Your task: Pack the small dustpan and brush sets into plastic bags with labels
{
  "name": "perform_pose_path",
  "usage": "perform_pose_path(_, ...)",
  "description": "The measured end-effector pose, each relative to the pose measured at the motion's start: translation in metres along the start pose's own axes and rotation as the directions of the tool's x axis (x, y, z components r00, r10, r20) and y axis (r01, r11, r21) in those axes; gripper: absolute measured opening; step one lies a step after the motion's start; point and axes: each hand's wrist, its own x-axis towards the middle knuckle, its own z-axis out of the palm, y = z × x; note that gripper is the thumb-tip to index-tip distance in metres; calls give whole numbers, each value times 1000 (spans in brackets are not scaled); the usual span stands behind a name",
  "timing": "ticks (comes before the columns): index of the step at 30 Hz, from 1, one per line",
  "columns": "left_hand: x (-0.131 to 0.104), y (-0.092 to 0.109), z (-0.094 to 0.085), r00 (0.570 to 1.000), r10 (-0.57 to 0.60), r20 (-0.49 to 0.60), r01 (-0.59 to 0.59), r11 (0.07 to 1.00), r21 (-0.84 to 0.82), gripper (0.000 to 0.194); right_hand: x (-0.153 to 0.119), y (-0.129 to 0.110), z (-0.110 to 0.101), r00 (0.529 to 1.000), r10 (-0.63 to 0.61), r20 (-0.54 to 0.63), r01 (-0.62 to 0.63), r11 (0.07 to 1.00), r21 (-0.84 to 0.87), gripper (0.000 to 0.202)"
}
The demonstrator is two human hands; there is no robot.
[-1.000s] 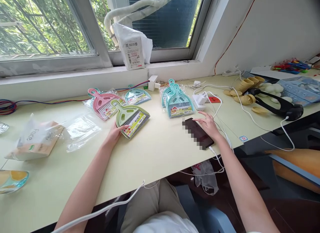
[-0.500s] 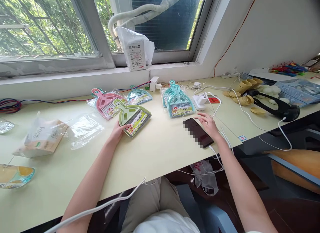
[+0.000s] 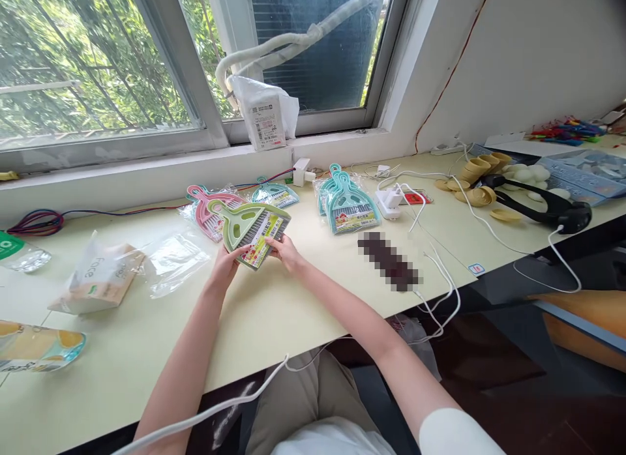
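A green dustpan and brush set (image 3: 247, 228) with a printed label is held tilted above the table. My left hand (image 3: 227, 264) is closed on its lower left edge, thumb over the front. At its lower right edge, my right hand (image 3: 286, 251) also grips it, the thumb on the label. Behind it lies a pink dustpan set (image 3: 210, 210) in clear wrapping, with a blue dustpan set (image 3: 274, 193) beside that. Farther right, teal dustpan sets (image 3: 351, 207) overlap in a stack.
A phone (image 3: 388, 261), partly pixelated, lies at the right with a white cable. Behind it sits a white plug adapter (image 3: 390, 202). On the left are a tissue pack (image 3: 100, 276), a clear plastic bag (image 3: 176, 259) and bottles. A black headband device (image 3: 542, 210) rests far right.
My right hand has left the phone and moved left onto the green dustpan set. The set has come up slightly and left in my left hand. The view has shifted a little.
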Motion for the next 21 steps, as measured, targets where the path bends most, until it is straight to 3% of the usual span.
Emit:
perform_pose_path(5, 2, 6, -5, 1000, 21, 3, -22, 996, 81, 74, 8, 11, 0, 994, 60, -86, -56, 997, 53, 32)
perform_pose_path(9, 3, 3, 0, 999, -40, -10, 41, 996, 80, 69, 2, 10, -6, 992, 64, -112, -58, 997, 56, 31)
perform_pose_path(16, 7, -6, -4, 996, -61, -70, 72, 984, 165, 59, 0, 8, 0, 987, 43, -152, -43, 999, 7, 30)
perform_pose_path(19, 10, -4, -11, 979, 80, -188, -5, 929, 370, 52, 1, 7, -1, 982, -6, -187, 3, 1000, -17, 32)
perform_pose_path(21, 12, 0, -21, 891, 288, -351, -8, 783, 622, 53, 1, 5, -3, 973, -25, -227, 19, 999, -30, 34)
